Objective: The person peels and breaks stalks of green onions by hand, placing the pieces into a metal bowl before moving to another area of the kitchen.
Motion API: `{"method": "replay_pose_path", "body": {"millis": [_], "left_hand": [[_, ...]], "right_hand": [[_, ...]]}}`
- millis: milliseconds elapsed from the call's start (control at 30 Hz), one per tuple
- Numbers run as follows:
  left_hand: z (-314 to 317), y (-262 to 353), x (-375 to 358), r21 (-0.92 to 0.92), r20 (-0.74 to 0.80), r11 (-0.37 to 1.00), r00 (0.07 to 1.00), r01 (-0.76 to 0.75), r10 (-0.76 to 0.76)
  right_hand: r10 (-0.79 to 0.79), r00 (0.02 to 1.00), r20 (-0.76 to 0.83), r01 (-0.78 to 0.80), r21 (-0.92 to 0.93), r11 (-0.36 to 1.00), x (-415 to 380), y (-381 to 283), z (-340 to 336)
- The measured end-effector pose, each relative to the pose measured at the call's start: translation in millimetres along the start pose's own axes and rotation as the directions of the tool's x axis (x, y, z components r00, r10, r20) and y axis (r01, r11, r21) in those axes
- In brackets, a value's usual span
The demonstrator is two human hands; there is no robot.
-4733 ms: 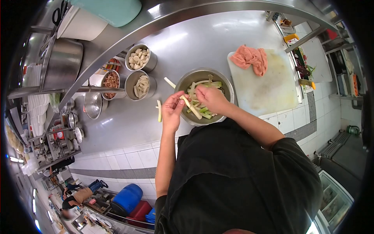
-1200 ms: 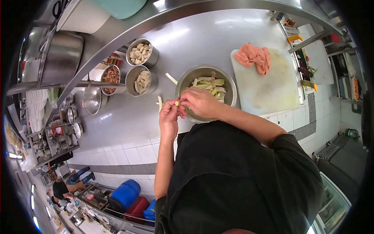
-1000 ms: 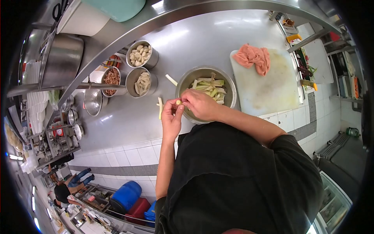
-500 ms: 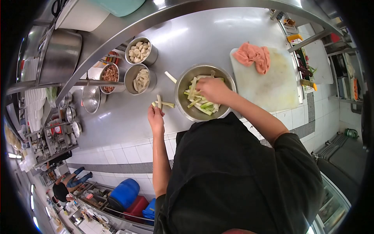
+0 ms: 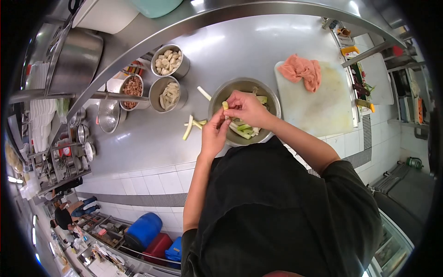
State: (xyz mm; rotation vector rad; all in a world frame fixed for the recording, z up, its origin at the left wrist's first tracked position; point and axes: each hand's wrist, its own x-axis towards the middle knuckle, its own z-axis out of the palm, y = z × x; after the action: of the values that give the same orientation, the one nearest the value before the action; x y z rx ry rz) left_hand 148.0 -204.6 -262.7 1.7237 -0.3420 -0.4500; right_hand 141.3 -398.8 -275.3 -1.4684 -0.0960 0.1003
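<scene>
A steel bowl (image 5: 213, 127) in front of my body holds several pale green and white vegetable stalks (image 5: 242, 130). Over its left side my two hands meet at one short pale green stalk (image 5: 225, 105). My right hand (image 5: 249, 110) pinches this piece between thumb and fingers. Just below, my left hand (image 5: 215, 135) is closed on the same stalk, whose lower part is hidden by the fingers. More loose stalks (image 5: 188, 128) lie on the steel counter left of the bowl, and a white one (image 5: 204, 93) leans at its rim.
Left of the bowl stand steel pots of pale pieces (image 5: 168, 63), pale strips (image 5: 169, 95) and brownish chunks (image 5: 133, 91). A cutting board (image 5: 323, 111) with a pink cloth (image 5: 301, 72) lies to the right. A steel shelf rail (image 5: 258, 8) crosses above. Another person (image 5: 68, 213) stands far off, lower left.
My left hand has moved right from the loose stalks to the bowl. My right hand has lifted out of the stalks, and both hands now meet at one piece.
</scene>
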Motion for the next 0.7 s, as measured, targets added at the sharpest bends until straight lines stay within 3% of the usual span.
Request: {"method": "replay_pose_path", "body": {"millis": [100, 333, 400, 467, 633, 700], "left_hand": [[5, 5, 4, 0.006, 0.023, 1.0, 1.0, -0.006, 0.005], [-1, 13, 3, 0.102, -0.015, 0.995, 1.0, -0.006, 0.008], [0, 11, 2, 0.11, -0.04, 0.994, 0.999, -0.004, 0.008], [3, 16, 4, 0.116, -0.064, 0.993, 0.998, -0.007, 0.015], [6, 31, 8, -0.08, -0.167, 0.996, 0.984, 0.041, -0.054], [5, 29, 8, -0.116, -0.18, 0.993, 0.982, 0.036, -0.057]], "right_hand": [[0.087, 0.993, -0.083, -0.074, 0.147, 0.986, -3, -15, 1], [0.055, 0.985, -0.165, -0.029, 0.155, 0.988, -1, -13, 12], [0.001, 0.975, -0.222, -0.014, -0.055, 0.998, -1, -18, 17], [-0.008, 0.973, -0.229, -0.011, -0.08, 0.997, -4, -21, 22], [-0.001, 0.979, -0.206, -0.036, -0.175, 0.984, -9, -30, 32], [0.082, 0.968, -0.235, -0.053, 0.129, 0.99, -9, -27, 35]]}}
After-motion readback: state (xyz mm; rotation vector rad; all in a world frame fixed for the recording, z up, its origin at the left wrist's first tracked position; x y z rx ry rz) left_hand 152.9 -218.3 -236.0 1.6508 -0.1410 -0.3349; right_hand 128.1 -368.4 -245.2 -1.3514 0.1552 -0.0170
